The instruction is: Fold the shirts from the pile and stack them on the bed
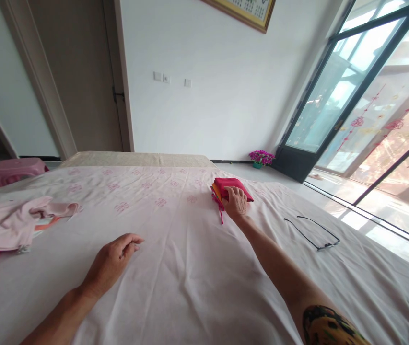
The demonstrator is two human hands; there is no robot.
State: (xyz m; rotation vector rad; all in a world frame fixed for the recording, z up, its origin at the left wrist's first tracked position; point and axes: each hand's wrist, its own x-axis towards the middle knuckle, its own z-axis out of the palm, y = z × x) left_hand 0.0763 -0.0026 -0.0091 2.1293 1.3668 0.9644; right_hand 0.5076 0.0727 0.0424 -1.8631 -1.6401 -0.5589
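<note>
A small folded stack of red cloth (pixel 230 182) with an orange layer beneath it lies on the sheet, right of the middle. A thin magenta tie hangs from its near left side. My right hand (pixel 236 202) is over the stack's near side, fingers bent on top and thumb at the left edge, gripping it. My left hand (pixel 114 256) is over the bare sheet (pixel 161 278), half curled, with thumb and fingertips slightly apart and nothing in it.
Black-framed glasses (pixel 315 235) lie on the sheet to the right. At the left edge is a loose heap of pale pink clothing (pixel 13 223) with red and orange pieces under it. Beyond the bed stand a pink stool (pixel 19 170) and a purple flower pot (pixel 261 157).
</note>
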